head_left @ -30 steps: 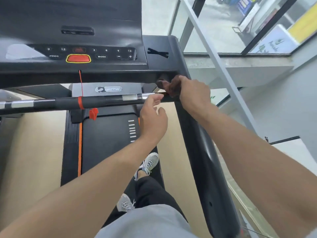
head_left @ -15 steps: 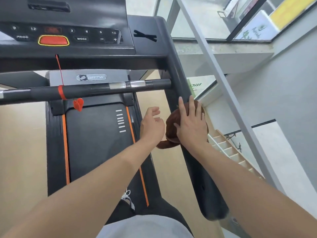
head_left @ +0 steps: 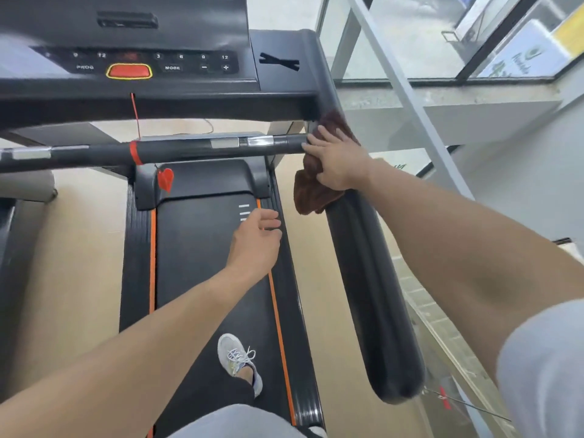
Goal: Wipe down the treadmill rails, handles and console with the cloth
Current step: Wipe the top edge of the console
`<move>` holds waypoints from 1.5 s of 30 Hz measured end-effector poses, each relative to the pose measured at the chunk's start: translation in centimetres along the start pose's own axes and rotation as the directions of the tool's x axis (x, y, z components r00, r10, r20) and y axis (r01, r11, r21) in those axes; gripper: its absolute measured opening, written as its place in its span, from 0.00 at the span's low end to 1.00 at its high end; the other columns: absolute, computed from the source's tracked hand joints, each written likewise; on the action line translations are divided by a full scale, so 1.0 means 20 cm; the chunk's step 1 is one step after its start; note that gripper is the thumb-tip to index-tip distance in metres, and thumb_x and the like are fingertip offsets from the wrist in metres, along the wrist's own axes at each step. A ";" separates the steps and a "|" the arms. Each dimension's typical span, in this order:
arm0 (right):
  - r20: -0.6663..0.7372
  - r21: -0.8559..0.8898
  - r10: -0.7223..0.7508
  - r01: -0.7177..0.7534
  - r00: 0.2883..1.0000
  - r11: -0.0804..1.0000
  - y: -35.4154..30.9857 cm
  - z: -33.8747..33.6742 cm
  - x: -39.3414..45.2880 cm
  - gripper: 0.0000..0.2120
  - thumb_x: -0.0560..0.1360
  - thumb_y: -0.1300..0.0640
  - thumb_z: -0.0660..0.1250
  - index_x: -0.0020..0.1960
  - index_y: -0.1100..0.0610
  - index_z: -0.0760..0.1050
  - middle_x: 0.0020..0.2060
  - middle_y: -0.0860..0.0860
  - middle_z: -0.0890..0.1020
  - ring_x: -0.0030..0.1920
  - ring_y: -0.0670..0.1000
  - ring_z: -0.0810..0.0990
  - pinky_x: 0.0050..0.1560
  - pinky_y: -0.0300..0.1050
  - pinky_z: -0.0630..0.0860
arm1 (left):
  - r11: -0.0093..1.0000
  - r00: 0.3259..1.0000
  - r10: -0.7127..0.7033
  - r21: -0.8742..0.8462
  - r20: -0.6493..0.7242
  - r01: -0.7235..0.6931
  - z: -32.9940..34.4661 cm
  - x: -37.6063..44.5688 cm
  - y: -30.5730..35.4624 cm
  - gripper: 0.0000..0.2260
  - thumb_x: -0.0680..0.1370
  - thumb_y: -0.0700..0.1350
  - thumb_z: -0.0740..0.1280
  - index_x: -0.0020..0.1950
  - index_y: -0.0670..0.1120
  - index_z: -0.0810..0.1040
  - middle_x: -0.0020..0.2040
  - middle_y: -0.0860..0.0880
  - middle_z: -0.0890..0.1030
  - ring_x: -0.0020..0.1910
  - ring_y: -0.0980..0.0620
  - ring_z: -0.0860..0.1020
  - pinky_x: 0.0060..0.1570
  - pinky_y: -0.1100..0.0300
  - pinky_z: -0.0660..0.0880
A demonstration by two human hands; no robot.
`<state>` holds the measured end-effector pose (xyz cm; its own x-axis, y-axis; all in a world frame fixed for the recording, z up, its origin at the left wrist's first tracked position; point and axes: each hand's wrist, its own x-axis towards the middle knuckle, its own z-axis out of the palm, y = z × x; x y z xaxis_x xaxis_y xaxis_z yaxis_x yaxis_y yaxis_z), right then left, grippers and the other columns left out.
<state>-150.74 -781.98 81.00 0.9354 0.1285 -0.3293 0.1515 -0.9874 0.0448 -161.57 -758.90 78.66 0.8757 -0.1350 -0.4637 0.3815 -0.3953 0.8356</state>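
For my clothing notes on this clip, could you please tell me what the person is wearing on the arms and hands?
Both forearms are bare, and neither the left hand nor the right hand wears a glove. No watch, ring or bracelet shows. At the right upper arm the edge of a light grey short sleeve is in view; the left arm shows no sleeve in this frame.

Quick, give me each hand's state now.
Left hand: open, loosely curled, holding nothing.
Right hand: open, pressing the brown cloth onto the right handrail.
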 end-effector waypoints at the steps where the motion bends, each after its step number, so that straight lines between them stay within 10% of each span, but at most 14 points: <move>1: 0.001 -0.010 -0.024 0.024 1.000 1.000 -0.04 0.03 -0.09 0.30 0.76 0.51 0.64 0.77 0.47 0.67 0.77 0.52 0.69 0.81 0.53 0.58 0.81 0.53 0.44 | 1.000 1.000 0.001 0.001 0.005 -0.001 0.02 -0.05 -0.01 0.13 0.81 0.40 0.63 0.62 0.54 0.77 0.56 0.59 0.81 0.48 0.60 0.80 0.38 0.66 0.71; 8: -0.057 0.037 -0.139 0.141 0.989 0.989 -0.24 0.31 -0.79 0.25 0.69 0.50 0.64 0.66 0.43 0.78 0.60 0.46 0.84 0.66 0.49 0.77 0.79 0.48 0.50 | 0.999 1.000 0.004 -0.039 0.000 -0.004 0.19 -0.38 -0.12 0.12 0.81 0.40 0.64 0.62 0.52 0.77 0.55 0.58 0.82 0.47 0.62 0.78 0.40 0.65 0.71; 21: -0.411 0.476 0.074 0.144 0.909 0.868 -0.49 0.92 -2.00 0.35 0.66 0.61 0.62 0.73 0.50 0.74 0.75 0.44 0.71 0.81 0.49 0.58 0.82 0.55 0.48 | 0.987 0.957 -0.133 -0.054 0.260 0.151 0.68 -1.07 -0.57 0.14 0.84 0.46 0.63 0.69 0.53 0.75 0.63 0.53 0.81 0.62 0.53 0.78 0.64 0.55 0.75; 24: -0.424 0.678 0.274 0.102 0.863 0.728 -0.53 1.00 -2.14 0.33 0.69 0.68 0.61 0.72 0.52 0.76 0.76 0.44 0.71 0.80 0.48 0.60 0.79 0.40 0.55 | 0.971 0.895 -0.219 -0.008 0.389 0.241 0.76 -1.13 -0.64 0.16 0.82 0.51 0.65 0.70 0.55 0.74 0.57 0.52 0.84 0.54 0.52 0.83 0.61 0.50 0.79; 31: -0.012 0.984 0.367 -0.056 0.930 0.172 -0.43 0.89 -2.29 0.43 0.67 0.74 0.69 0.75 0.42 0.70 0.67 0.41 0.78 0.68 0.44 0.76 0.68 0.51 0.76 | 0.966 0.742 -0.201 0.005 0.640 0.257 0.87 -1.23 -0.61 0.11 0.82 0.51 0.64 0.62 0.52 0.81 0.48 0.50 0.85 0.49 0.50 0.83 0.61 0.49 0.80; 36: 0.232 0.887 0.405 -0.022 0.884 -0.462 -0.21 0.83 -2.36 0.33 0.75 0.55 0.75 0.77 0.43 0.68 0.72 0.47 0.75 0.68 0.53 0.79 0.65 0.56 0.78 | 0.981 0.710 -0.091 -0.060 0.698 0.184 1.01 -1.20 -0.47 0.13 0.81 0.44 0.66 0.66 0.53 0.80 0.53 0.54 0.86 0.53 0.52 0.84 0.57 0.54 0.80; 41: 0.266 0.912 0.593 0.001 0.760 -0.411 -0.03 0.83 -2.37 0.39 0.67 0.59 0.82 0.74 0.46 0.72 0.71 0.47 0.76 0.70 0.50 0.77 0.66 0.54 0.78 | 0.995 0.681 0.041 -0.089 0.731 0.035 1.15 -1.18 -0.26 0.15 0.78 0.39 0.68 0.62 0.55 0.78 0.43 0.53 0.81 0.38 0.50 0.81 0.47 0.40 0.80; 45: 0.377 0.855 0.440 -0.123 0.815 -0.504 0.13 0.76 -2.36 0.36 0.72 0.61 0.78 0.76 0.49 0.70 0.68 0.53 0.80 0.63 0.58 0.83 0.62 0.58 0.80 | 0.975 0.646 0.222 -0.163 0.730 -0.151 1.23 -1.13 -0.13 0.17 0.77 0.39 0.71 0.59 0.59 0.79 0.47 0.56 0.81 0.40 0.53 0.80 0.36 0.53 0.81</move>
<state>-199.42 -792.00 82.40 0.7087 -0.3646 -0.6040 -0.4641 0.4038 -0.7883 -189.63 -777.19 79.78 0.4343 -0.8384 -0.3295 0.2880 -0.2173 0.9326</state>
